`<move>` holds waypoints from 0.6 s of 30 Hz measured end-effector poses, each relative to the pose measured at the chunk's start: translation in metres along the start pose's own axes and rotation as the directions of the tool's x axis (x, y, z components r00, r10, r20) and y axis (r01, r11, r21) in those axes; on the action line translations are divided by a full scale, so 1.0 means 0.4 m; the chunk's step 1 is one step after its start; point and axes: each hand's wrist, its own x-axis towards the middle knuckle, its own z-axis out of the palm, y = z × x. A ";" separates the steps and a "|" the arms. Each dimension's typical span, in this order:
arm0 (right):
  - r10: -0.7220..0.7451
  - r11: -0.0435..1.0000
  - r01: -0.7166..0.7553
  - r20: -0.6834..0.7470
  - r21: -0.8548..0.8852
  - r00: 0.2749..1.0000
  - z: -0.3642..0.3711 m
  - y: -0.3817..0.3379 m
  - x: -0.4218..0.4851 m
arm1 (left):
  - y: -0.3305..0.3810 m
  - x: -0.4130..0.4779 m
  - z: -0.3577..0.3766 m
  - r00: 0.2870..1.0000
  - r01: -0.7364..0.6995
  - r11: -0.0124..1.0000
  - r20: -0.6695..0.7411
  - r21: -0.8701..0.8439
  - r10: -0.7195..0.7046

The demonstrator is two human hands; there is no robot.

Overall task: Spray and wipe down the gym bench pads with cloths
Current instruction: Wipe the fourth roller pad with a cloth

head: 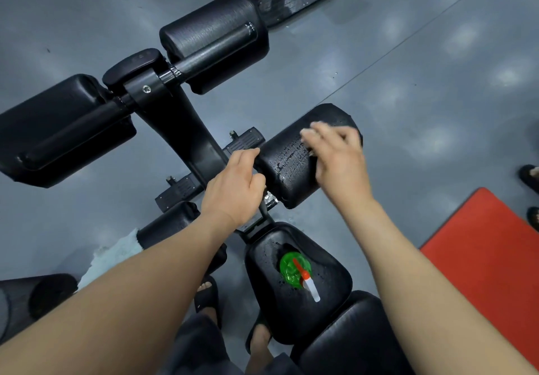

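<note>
A black roller pad (291, 167), beaded with wet droplets, sticks out to the right of the bench frame. My right hand (338, 158) lies over its top with fingers spread, blurred; a pale scrap shows at the fingertips, and I cannot tell whether it is a cloth. My left hand (233, 185) grips the pad's inner end by the centre bar. A green spray bottle (293, 271) with a red trigger stands on the wet seat pad (329, 258). A pale cloth (116, 255) hangs over the lower left roller pad (169, 225), partly behind my left forearm.
Two more black roller pads sit farther out, upper pad (213, 36) and left pad (58, 129). A red mat (490, 258) lies on the grey floor at the right, with another person's sandalled feet (529, 174) beside it. My own feet (207, 290) stand left of the seat.
</note>
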 end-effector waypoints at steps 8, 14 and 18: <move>0.221 0.975 -0.220 -0.058 0.030 0.973 -0.006 0.012 0.009 | -0.004 -0.001 0.000 1.000 -0.025 1.000 -0.016 -0.003 0.025; 0.280 0.952 -0.268 -0.063 0.148 0.958 -0.014 -0.039 -0.112 | 0.000 0.001 0.000 1.000 0.006 1.000 -0.015 0.004 -0.006; 0.275 0.954 -0.267 -0.047 0.138 0.960 -0.024 -0.029 -0.118 | 0.003 0.004 -0.003 1.000 0.019 0.999 -0.003 0.034 -0.019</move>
